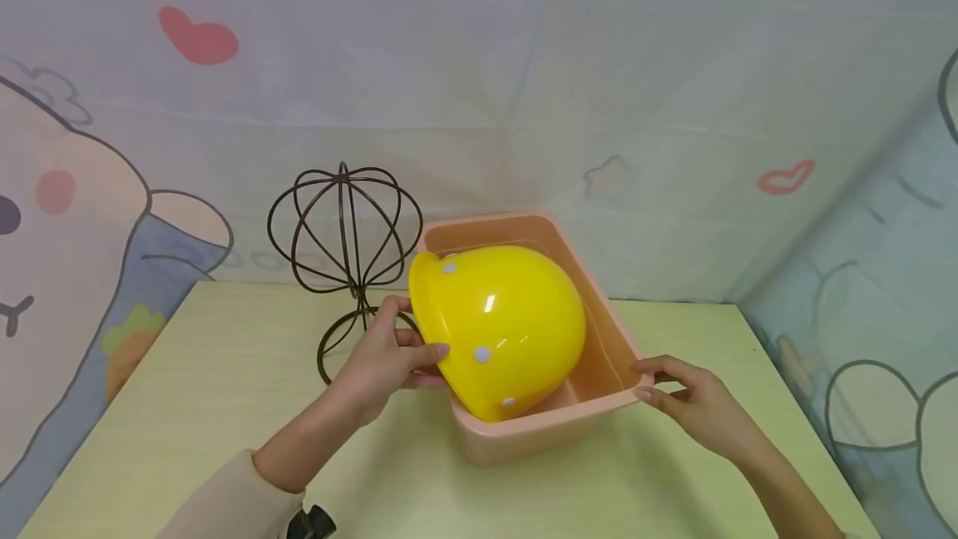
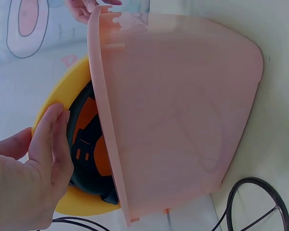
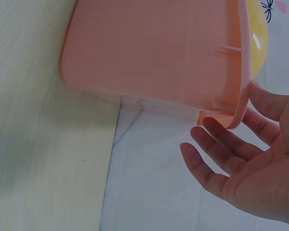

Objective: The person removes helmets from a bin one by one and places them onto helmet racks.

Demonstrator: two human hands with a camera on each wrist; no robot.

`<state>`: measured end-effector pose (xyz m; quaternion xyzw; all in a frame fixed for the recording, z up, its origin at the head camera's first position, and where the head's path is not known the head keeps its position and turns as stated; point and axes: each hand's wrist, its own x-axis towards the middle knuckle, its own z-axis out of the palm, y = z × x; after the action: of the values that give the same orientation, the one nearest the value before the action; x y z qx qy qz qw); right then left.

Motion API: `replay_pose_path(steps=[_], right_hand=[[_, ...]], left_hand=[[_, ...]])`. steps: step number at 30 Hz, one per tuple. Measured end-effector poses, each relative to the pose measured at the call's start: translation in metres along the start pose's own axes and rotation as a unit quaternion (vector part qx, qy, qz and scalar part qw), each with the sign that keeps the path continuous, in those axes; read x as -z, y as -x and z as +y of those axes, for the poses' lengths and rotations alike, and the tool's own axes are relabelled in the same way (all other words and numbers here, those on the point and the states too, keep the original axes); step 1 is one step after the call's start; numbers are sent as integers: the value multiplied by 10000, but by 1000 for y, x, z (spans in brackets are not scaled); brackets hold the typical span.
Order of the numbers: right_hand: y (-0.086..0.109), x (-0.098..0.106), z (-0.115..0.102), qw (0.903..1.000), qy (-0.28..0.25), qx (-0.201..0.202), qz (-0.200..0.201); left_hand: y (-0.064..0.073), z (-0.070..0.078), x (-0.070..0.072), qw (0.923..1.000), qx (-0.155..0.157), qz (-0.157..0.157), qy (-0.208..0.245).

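Observation:
A yellow hard hat [image 1: 516, 314] lies on its side, partly inside a pink plastic bin [image 1: 539, 422]. My left hand [image 1: 382, 360] grips the hat's brim, thumb on the outer shell and fingers on the inner side. In the left wrist view the hat's dark inner harness [image 2: 86, 144] shows between the brim and the bin's rim. At the bin's right front corner, my right hand [image 1: 696, 402] pinches the rim between thumb and forefinger. Its other fingers [image 3: 216, 149] spread loosely below the rim in the right wrist view.
A dark wire stand [image 1: 358, 277] with a round cage top stands left of the bin, close behind my left hand. Everything rests on a pale wooden table [image 1: 224, 373]. A printed cloth [image 1: 674, 106] hangs along its back edge and right side.

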<state>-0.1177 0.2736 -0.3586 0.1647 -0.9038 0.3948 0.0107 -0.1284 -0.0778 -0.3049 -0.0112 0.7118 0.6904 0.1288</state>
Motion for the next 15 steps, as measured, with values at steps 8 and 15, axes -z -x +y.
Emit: replay_pose_path(steps=[8, 15], right_hand=[[0, 1, 0, 10000, -9, 20, 10], [-1, 0, 2, 10000, -51, 13, -8]], left_hand=[[-1, -4, -1, 9997, -55, -76, 209], [-3, -6, 0, 9993, -127, -237, 242]])
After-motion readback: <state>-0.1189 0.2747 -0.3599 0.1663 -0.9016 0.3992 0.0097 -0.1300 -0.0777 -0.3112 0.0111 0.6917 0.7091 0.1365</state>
